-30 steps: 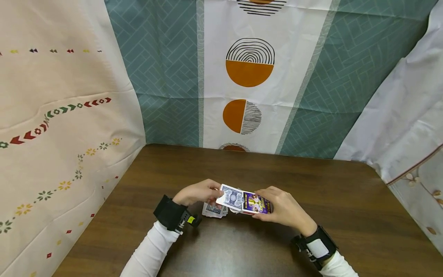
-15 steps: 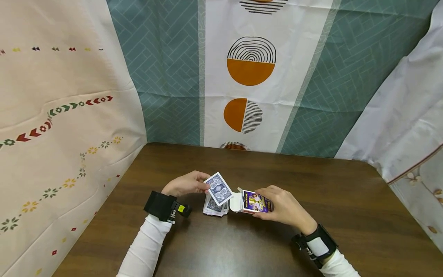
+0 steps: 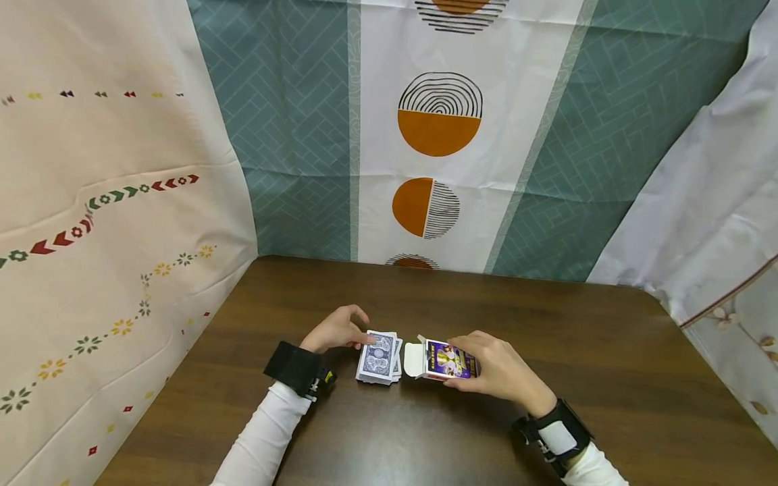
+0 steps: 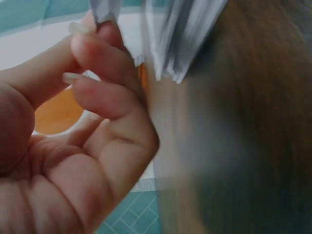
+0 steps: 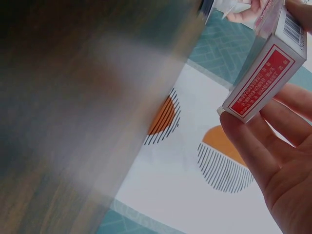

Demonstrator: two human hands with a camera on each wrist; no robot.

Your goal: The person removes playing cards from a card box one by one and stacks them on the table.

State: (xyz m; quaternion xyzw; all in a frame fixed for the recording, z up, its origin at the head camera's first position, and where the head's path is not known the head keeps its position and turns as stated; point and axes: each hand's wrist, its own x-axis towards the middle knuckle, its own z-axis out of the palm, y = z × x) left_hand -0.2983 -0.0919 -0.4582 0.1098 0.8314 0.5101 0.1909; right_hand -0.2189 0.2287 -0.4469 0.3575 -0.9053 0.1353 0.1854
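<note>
My left hand (image 3: 337, 329) pinches a blue-backed playing card (image 3: 378, 354) between thumb and fingers, low over a loose stack of cards (image 3: 398, 368) on the table. From the left wrist, the hand (image 4: 92, 112) shows curled fingers with a blurred card (image 4: 105, 9) at their tips; the stack's edges (image 4: 180, 34) are beside it. My right hand (image 3: 495, 364) grips a purple and yellow card box (image 3: 451, 359), whose white flap (image 3: 415, 360) hangs open toward the stack. In the right wrist view the box's side (image 5: 263, 80) shows a red label and a barcode.
A dark wooden table (image 3: 389, 445) lies under both hands. Patterned cloths hang behind it (image 3: 298, 202), on the left (image 3: 121, 216) and on the right (image 3: 687, 236).
The left hand has drawn a card leftward away from the box's mouth, then brought it down over the stack. The right hand and the box have stayed in place.
</note>
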